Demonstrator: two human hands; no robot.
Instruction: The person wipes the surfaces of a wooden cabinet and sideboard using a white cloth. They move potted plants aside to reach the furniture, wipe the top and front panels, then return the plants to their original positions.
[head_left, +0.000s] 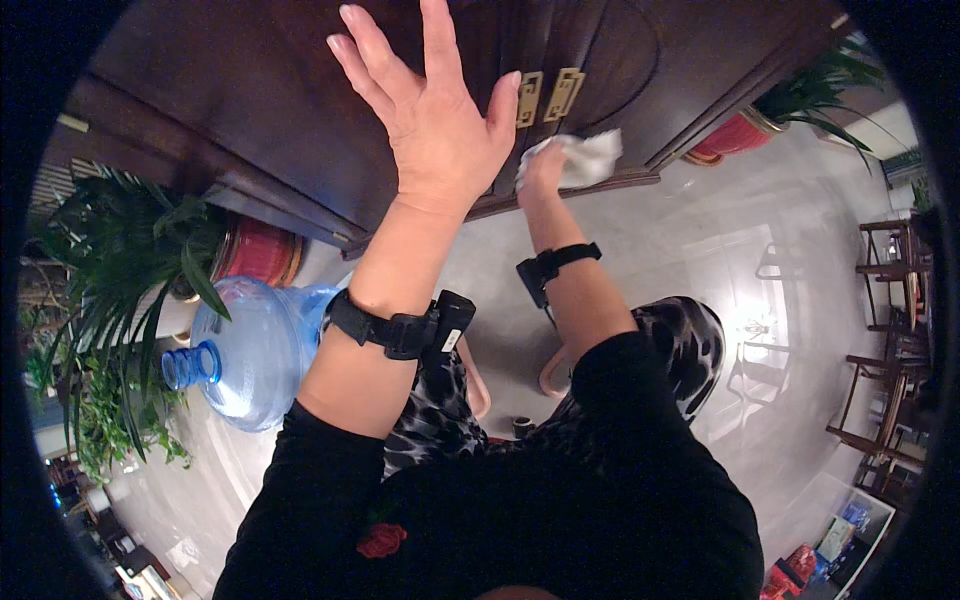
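My left hand is raised before a dark wooden cabinet door, its fingers spread and nothing in it; whether it touches the wood I cannot tell. My right hand holds a crumpled white cloth near the lower part of the cabinet, below the brass handles. One brass handle shows fully, while the other is close to my left thumb. The fingers of my right hand are partly hidden by the cloth. Each forearm wears a black strap with a small device.
On the left, a clear blue water jug lies on its side near a red plant pot. Another red pot with a leafy plant stands right of the cabinet. Wooden chairs stand at the far right on the shiny floor.
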